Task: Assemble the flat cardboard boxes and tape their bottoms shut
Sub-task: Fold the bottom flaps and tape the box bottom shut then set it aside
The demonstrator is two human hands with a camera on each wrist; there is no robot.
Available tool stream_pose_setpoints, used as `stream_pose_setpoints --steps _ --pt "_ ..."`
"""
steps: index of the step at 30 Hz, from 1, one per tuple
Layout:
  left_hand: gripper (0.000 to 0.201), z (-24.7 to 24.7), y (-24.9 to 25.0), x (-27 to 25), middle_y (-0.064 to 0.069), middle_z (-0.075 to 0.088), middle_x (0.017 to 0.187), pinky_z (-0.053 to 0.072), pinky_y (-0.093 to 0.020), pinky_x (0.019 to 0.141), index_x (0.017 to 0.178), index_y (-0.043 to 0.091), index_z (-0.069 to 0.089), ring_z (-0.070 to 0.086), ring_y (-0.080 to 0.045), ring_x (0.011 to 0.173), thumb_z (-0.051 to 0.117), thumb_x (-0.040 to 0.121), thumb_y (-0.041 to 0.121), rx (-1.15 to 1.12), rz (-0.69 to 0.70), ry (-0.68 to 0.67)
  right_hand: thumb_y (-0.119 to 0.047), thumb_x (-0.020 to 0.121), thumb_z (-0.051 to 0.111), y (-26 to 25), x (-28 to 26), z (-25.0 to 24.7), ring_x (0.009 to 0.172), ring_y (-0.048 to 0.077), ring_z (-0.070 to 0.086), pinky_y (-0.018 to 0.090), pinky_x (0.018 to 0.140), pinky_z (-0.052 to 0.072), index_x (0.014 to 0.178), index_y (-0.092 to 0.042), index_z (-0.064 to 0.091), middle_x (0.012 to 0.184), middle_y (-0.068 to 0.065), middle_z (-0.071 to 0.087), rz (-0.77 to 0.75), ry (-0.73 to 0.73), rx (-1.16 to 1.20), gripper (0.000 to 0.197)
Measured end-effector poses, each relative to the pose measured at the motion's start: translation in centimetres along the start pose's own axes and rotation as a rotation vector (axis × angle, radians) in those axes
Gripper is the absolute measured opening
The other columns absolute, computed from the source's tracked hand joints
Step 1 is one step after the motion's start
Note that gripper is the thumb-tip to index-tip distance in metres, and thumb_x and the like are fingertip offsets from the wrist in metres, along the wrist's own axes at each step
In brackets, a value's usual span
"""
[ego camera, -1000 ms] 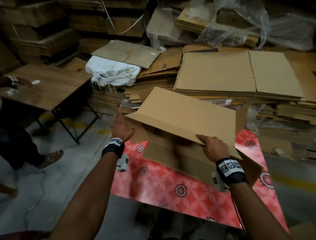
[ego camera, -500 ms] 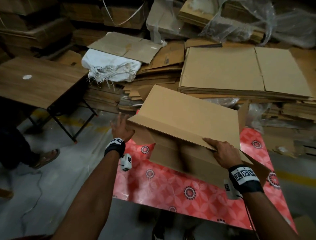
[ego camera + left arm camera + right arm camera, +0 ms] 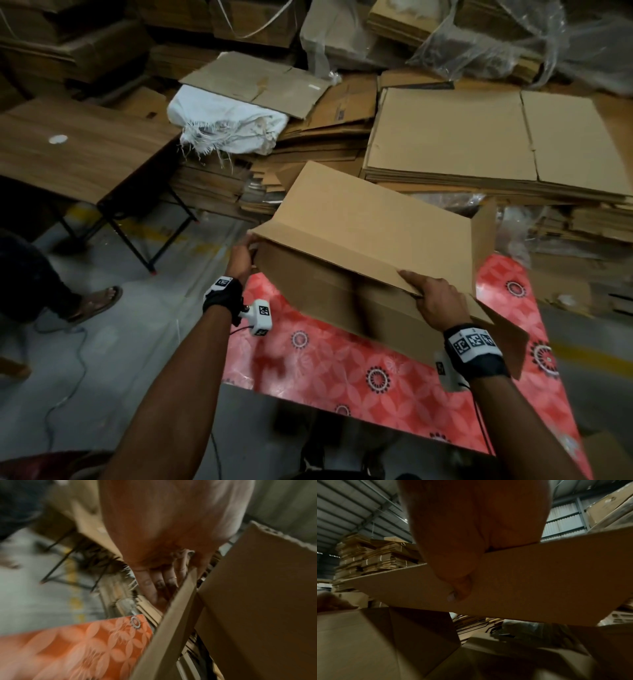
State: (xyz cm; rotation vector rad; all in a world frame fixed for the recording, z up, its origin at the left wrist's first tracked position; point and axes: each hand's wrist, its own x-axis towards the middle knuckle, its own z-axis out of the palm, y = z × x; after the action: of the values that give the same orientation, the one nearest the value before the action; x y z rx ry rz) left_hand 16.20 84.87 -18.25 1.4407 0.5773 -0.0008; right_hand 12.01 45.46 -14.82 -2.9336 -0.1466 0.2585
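A brown cardboard box (image 3: 370,219), partly opened out, hangs tilted over the red flower-patterned table (image 3: 342,370). My left hand (image 3: 241,255) holds its left end at the upper corner. In the left wrist view the fingers (image 3: 159,582) lie along one side of the end flap (image 3: 171,622), with the thumb on the other side. My right hand (image 3: 433,298) pinches the near edge of the long top flap. The right wrist view shows its thumb (image 3: 462,586) pressed on that flap (image 3: 539,581). No tape is in view.
A thick stack of flat cardboard sheets (image 3: 479,137) lies behind the box. A white sack (image 3: 226,120) lies on more piles at back left. A wooden folding table (image 3: 78,154) stands at left. Another person's sandalled foot (image 3: 99,303) and a cable (image 3: 68,377) are on the floor.
My left hand has moved from lying against the box's left end up to its corner and taken hold. The box has opened wider, and my right hand has kept its pinch on the flap.
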Motion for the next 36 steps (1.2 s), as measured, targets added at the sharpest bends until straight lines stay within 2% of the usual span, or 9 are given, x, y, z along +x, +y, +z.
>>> stream_pose_setpoints --steps 6,11,15,17,19,25,27,31,36 --pt "0.080 -2.2 -4.4 -2.5 0.005 0.070 0.126 0.053 -0.045 0.089 0.130 0.031 0.067 0.063 -0.019 0.114 0.023 0.091 0.086 -0.150 0.028 0.147 -0.008 0.087 0.051 -2.3 0.8 3.9 0.119 0.038 0.062 0.048 0.094 0.053 0.151 -0.053 0.040 0.142 0.005 0.062 -0.063 -0.060 0.020 0.078" --pt "0.055 -2.4 -7.9 -5.1 0.005 0.072 0.114 0.057 -0.054 0.090 0.118 0.031 0.069 0.067 -0.026 0.108 0.038 0.098 0.072 -0.260 -0.019 0.237 -0.043 0.101 0.054 -2.5 1.0 9.3 0.117 0.033 0.065 0.047 0.093 0.053 0.148 -0.055 0.043 0.141 -0.001 0.063 -0.074 -0.125 0.039 0.050" --pt "0.067 -2.2 -12.3 -6.0 -0.006 0.074 0.114 0.062 -0.047 0.077 0.125 0.016 0.067 0.070 -0.026 0.101 0.038 0.099 0.070 -0.376 -0.104 0.231 -0.033 0.093 0.064 -1.4 0.9 13.7 0.124 0.028 0.062 0.041 0.098 0.051 0.147 -0.049 0.047 0.146 -0.007 0.059 -0.074 -0.201 0.054 0.059" --pt "0.039 -1.8 -14.6 -6.0 -0.011 0.070 0.117 0.058 -0.042 0.082 0.128 0.007 0.056 0.068 -0.032 0.107 0.058 0.103 0.038 -0.297 -0.115 0.332 -0.020 0.089 0.065 -0.9 0.6 15.6 0.128 0.026 0.059 0.039 0.103 0.049 0.147 -0.043 0.049 0.149 -0.007 0.057 -0.095 -0.232 0.070 0.065" --pt "0.054 -1.3 -16.4 -5.9 -0.017 0.063 0.127 0.048 -0.034 0.091 0.139 0.004 0.038 0.062 -0.038 0.119 0.065 0.092 0.005 -0.135 -0.154 0.447 -0.008 0.084 0.063 -0.7 0.1 17.2 0.133 0.027 0.055 0.039 0.109 0.046 0.149 -0.034 0.049 0.151 -0.002 0.054 -0.113 -0.265 0.080 0.071" --pt "0.102 2.3 -18.0 -7.8 -0.027 0.016 0.160 0.033 -0.051 0.110 0.160 0.010 0.010 0.035 -0.045 0.136 0.071 0.080 0.025 0.639 -0.225 0.613 -0.022 0.083 0.070 -0.1 -0.4 21.5 0.139 0.030 0.046 0.045 0.114 0.041 0.153 -0.026 0.045 0.154 0.005 0.049 -0.103 -0.349 0.076 0.074" --pt "0.099 3.7 -19.6 -8.2 -0.025 0.018 0.159 0.028 -0.058 0.113 0.157 0.013 0.020 0.029 -0.047 0.139 0.069 0.073 0.026 0.862 -0.013 0.494 -0.035 0.084 0.074 0.5 -0.4 23.0 0.141 0.031 0.044 0.047 0.113 0.041 0.154 -0.027 0.041 0.157 0.004 0.046 -0.120 -0.367 0.058 0.078" --pt "0.079 7.1 -22.4 -9.2 -0.019 0.032 0.152 0.031 -0.053 0.114 0.146 0.018 0.044 0.033 -0.043 0.138 0.063 0.070 0.033 1.160 0.329 -0.123 -0.038 0.079 0.080 1.0 -0.6 23.9 0.146 0.033 0.035 0.048 0.115 0.038 0.159 -0.026 0.033 0.164 0.005 0.035 -0.137 -0.408 0.049 0.094" --pt "0.093 10.1 -25.2 -9.0 -0.021 0.025 0.162 0.023 -0.053 0.119 0.156 0.017 0.032 0.020 -0.043 0.150 0.062 0.081 0.063 1.537 0.463 -0.532 -0.029 0.076 0.082 1.9 -1.8 24.1 0.153 0.036 0.023 0.050 0.118 0.035 0.161 -0.022 0.029 0.169 0.005 0.021 -0.150 -0.470 0.081 0.100"
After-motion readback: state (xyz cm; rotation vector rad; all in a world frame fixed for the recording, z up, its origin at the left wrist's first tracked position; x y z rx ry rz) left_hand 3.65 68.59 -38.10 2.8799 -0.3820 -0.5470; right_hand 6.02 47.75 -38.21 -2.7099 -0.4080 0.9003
